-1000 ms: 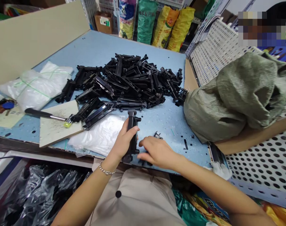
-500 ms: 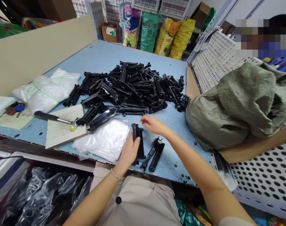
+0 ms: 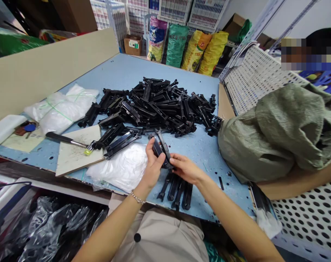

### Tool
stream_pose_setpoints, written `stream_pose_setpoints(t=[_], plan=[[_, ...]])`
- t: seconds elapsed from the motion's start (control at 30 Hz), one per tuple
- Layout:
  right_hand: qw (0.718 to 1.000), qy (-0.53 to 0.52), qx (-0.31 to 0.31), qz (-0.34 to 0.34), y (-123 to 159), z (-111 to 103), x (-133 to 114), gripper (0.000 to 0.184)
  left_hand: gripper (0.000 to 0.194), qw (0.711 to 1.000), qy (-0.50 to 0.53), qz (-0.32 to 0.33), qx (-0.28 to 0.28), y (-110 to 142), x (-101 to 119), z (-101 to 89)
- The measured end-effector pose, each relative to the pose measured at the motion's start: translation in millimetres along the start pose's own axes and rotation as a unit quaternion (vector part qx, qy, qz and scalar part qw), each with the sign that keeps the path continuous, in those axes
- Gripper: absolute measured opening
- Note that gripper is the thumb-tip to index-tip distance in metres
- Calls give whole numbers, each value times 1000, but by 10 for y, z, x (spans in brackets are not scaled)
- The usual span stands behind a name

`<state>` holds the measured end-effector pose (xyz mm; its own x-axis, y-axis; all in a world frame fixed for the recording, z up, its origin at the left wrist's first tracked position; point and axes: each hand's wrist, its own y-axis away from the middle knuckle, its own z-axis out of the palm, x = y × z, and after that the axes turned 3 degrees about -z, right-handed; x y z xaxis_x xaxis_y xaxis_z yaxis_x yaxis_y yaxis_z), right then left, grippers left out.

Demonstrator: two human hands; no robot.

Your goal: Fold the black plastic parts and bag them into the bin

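Black part (image 3: 156,147) juts forward past the fingertips: left hand (image 3: 152,169) curled round its left side, right hand (image 3: 186,169) pinching its lower right edge.

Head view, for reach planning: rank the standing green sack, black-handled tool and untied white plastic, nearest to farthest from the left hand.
1. Untied white plastic, just left of the left hand.
2. Black-handled tool, farther left, across the board.
3. Standing green sack, behind the table.
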<state>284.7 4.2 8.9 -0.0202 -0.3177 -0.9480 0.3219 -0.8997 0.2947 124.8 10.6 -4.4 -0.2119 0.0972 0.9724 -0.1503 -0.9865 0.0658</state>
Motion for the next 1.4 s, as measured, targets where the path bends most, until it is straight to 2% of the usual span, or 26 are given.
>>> stream_pose_setpoints(t=[0.07, 0.13, 0.17, 0.23, 0.3, 0.37, 0.43, 0.5, 0.57, 0.6, 0.67, 0.73, 0.8, 0.87, 0.9, 0.97, 1.03, 1.07, 1.13, 1.17, 1.23, 1.3, 1.33, 1.4], plan=[[989, -140, -28, 38, 175, 122, 99, 38, 62, 997, 81, 3, -16, 45, 105, 89], [984, -162, -54, 56, 268, 144, 122, 42, 61, 988, 140, -34, -58, 116, 183, 129], [989, -126, -55, 56, 288, 115, 93, 42, 62, 985, 145, -56, -77, 151, 209, 126], [1000, 8, 11, 15, 291, 10, -40, 42, 70, 987, 110, -80, -85, 209, 240, 88], [981, 140, 121, -63, 255, -82, -231, 41, 77, 993, 50, -78, -79, 253, 248, 42], [956, 204, 174, -121, 193, -99, -408, 38, 77, 992, 7, -71, -101, 290, 249, 21], [966, 181, 145, -119, 114, -42, -516, 38, 75, 991, -11, -56, -125, 322, 251, 29], [989, 101, 91, -65, 43, 39, -537, 39, 77, 991, -23, -33, -129, 341, 259, 40], [997, 37, 61, -14, 21, 106, -496, 41, 76, 993, -18, -32, -113, 338, 273, 31], [997, 40, 62, -14, 38, 133, -463, 42, 73, 994, -3, -48, -101, 327, 282, 16], [986, 131, 73, -67, 134, 189, -378, 46, 61, 992, 44, -95, -68, 296, 308, -23], [943, 294, 50, -146, 281, 268, -266, 46, 48, 986, 90, -136, -44, 266, 340, -56], [870, 443, 15, -215, 426, 371, -121, 44, 41, 978, 116, -165, -48, 251, 365, -68], [815, 519, 9, -259, 524, 473, 27, 45, 42, 978, 104, -174, -57, 250, 361, -74], [805, 531, 8, -266, 547, 510, 83, 47, 44, 982, 79, -164, -54, 250, 341, -84], [811, 533, -19, -241, 530, 529, 123, 47, 48, 994, -4, -110, -25, 246, 257, -131], [823, 529, -60, -198, 413, 455, 44, 46, 52, 993, -99, -56, 23, 238, 114, -196], [824, 533, -58, -183, 311, 384, -34, 44, 53, 988, -143, -44, 39, 238, 26, -222], [811, 560, 20, -166, 25, 191, -224, 40, 52, 974, -217, -42, 40, 255, -163, -235], [791, 583, 105, -154, -151, 82, -318, 36, 51, 968, -246, -40, 29, 272, -254, -218], [726, 634, 247, -97, -518, -129, -474, 33, 45, 957, -288, -18, 5, 318, -408, -151], [675, 681, 282, -36, -828, -296, -579, 35, 42, 952, -305, 7, -6, 361, -502, -90], [659, 698, 280, -15, -936, -359, -618, 34, 42, 953, -304, 16, -9, 375, -521, -78], [645, 718, 263, 3, -1028, -459, -683, 30, 44, 958, -287, 26, -13, 387, -503, -109]])
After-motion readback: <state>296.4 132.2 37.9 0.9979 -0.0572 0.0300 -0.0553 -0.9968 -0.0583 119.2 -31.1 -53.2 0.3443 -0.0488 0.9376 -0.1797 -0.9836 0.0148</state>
